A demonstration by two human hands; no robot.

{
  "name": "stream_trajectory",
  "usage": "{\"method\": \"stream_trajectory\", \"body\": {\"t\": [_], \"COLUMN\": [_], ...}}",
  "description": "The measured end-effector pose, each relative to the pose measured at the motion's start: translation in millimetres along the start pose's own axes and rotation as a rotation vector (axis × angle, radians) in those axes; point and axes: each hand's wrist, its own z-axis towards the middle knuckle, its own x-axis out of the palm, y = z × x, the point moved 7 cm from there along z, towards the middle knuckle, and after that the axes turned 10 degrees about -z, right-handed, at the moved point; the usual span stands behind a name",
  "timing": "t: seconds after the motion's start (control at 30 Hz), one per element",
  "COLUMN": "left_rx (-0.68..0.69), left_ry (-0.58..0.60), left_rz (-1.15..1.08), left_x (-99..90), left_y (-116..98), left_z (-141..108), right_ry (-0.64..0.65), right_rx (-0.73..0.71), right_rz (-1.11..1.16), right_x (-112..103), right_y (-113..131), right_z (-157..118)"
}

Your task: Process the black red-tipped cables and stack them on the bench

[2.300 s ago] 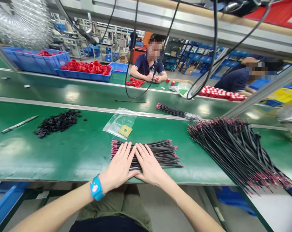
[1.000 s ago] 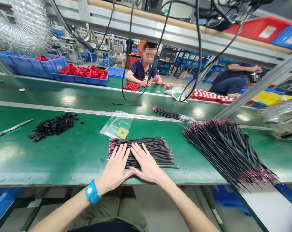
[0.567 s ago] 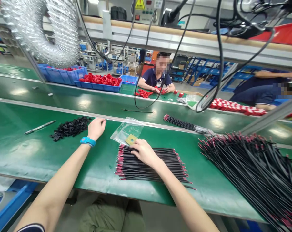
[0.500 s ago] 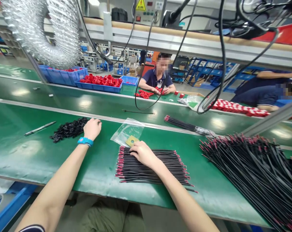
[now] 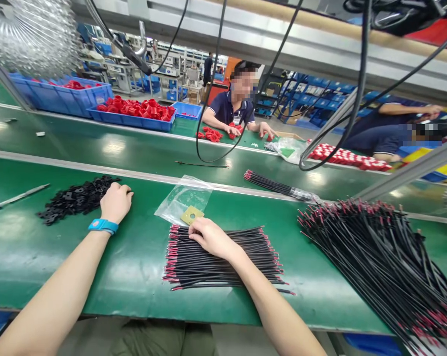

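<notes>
My left hand (image 5: 116,202), with a blue wristband (image 5: 103,226) on its wrist, is at the right end of a pile of small black plastic parts (image 5: 80,197). Its fingers are curled, and whatever they hold is hidden. My right hand (image 5: 213,238) rests over the upper left part of a row of short black cables (image 5: 223,269) with red ends. Those fingers are bent together; what is in them cannot be made out. Just beyond the fingertips, a yellowish square plate with a hole (image 5: 190,214) lies on a clear plastic bag (image 5: 179,195).
A large heap of black cables (image 5: 371,257) covers the right side of the green bench. Behind it lies a tied cable bundle (image 5: 269,184). A pen (image 5: 18,198) is at far left. Across the line, a co-worker (image 5: 232,109) handles red parts near blue trays (image 5: 134,121). Black cords (image 5: 358,89) hang overhead.
The view has tilted down and shifted slightly right. My left hand remains beside the black parts, and my right hand remains on the cable row. The co-worker's hands have moved apart.
</notes>
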Motion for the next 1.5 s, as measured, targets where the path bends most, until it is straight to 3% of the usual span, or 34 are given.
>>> {"method": "stream_trajectory", "body": {"t": [0.2, 0.4, 0.67, 0.87, 1.07, 1.13, 1.2, 1.27, 1.33, 1.43, 1.5], "left_rx": [0.088, 0.105, 0.265, 0.227, 0.168, 0.14, 0.066, -0.048, -0.116, -0.108, -0.153], "left_ry": [-0.028, 0.025, 0.161, 0.213, 0.143, 0.1, 0.057, 0.043, 0.117, 0.488, 0.67], "left_rz": [-0.026, -0.038, -0.168, -0.145, -0.097, -0.184, -0.405, -0.753, -1.124, -1.482, -1.665], "left_x": [-1.8, 10.4, 27.8, 24.5, 20.1, 16.3, 9.5, 3.6, 2.9, 13.7, 22.8], "left_y": [-20.8, -19.5, -20.6, -19.7, -11.6, -11.6, -17.2, -32.9, -65.7, -136.6, -170.4], "left_z": [-7.8, -6.7, 2.6, 1.2, 1.8, 2.9, 1.4, -5.9, -18.6, -43.7, -57.5], "right_ry": [-0.026, -0.206, -0.19, -0.074, 0.037, 0.006, -0.07, -0.178, -0.295, -0.446, -0.514], "right_rx": [0.002, 0.221, 0.31, 0.313, 0.26, 0.261, 0.273, 0.28, 0.276, 0.263, 0.251], "right_rz": [-0.014, -0.047, -0.219, -0.322, -0.452, -0.443, -0.402, -0.345, -0.276, -0.17, -0.115], "right_x": [-6.2, -33.4, -17.5, -4.8, 0.8, -1.5, -7.1, -15.4, -24.7, -36.4, -41.1], "right_y": [-2.0, -37.5, -55.5, -59.8, -54.6, -54.7, -55.7, -55.5, -52.9, -46.0, -41.5], "right_z": [-2.7, -15.9, -18.6, -13.7, -8.8, -10.2, -13.2, -16.9, -20.3, -24.3, -26.2]}}
